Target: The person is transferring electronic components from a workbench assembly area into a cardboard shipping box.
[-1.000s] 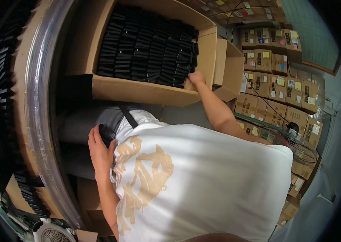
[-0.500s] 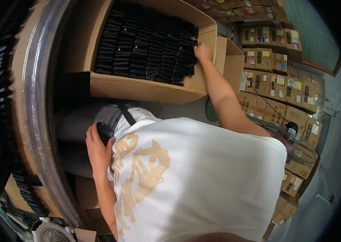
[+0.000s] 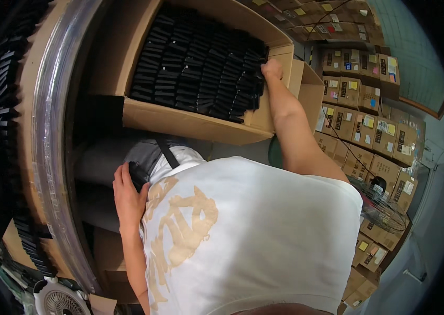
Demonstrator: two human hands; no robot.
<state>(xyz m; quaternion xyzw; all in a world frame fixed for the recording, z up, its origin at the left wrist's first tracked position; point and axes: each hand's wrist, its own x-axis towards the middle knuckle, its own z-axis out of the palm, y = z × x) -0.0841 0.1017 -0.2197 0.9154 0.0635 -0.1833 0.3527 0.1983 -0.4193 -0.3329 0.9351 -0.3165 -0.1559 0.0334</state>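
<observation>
Brown cardboard forms the open box [image 3: 193, 125], packed with rows of black pieces [image 3: 195, 68] that look light, stiff and perhaps slippery, best pinched by their exposed ends; right hand [image 3: 272, 69] curls at the rows' right edge, left hand [image 3: 129, 193] bends over a dark object [image 3: 139, 174] at the waist; whether either grips, I cannot tell

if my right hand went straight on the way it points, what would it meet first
Probably the packed black pieces in the cardboard box. The right hand is right at their edge; whether it touches them is unclear.
</observation>
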